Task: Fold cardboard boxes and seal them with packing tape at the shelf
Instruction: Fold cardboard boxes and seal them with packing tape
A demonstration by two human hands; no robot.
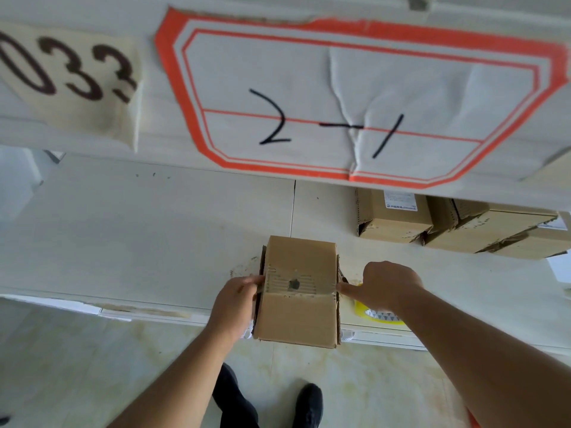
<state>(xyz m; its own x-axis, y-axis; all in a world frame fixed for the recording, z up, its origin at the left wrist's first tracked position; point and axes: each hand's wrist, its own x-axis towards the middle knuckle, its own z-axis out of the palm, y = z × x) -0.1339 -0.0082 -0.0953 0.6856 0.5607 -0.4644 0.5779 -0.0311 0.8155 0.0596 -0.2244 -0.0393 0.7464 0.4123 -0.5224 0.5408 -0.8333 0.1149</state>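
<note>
Pale shelf boards (154, 230) fill our view, and between our hands, at the shelf's front edge and partly overhanging it, sits the small brown cardboard box (298, 291). Our left hand (234, 307) grips its left side, while our right hand (383, 287) presses fingertips to the right edge; both stay apart, one on each flank. We judge the flaps folded shut, the top seam not yet taped. Just under our right wrist lies a yellow-cored roll of packing tape (375, 313), mostly hidden. Beyond our right hand, finished brown boxes (457, 227) stand stacked, cut off by the overhead labelled shelf (355, 97). Whether old tape remains on the seam is unclear.
</note>
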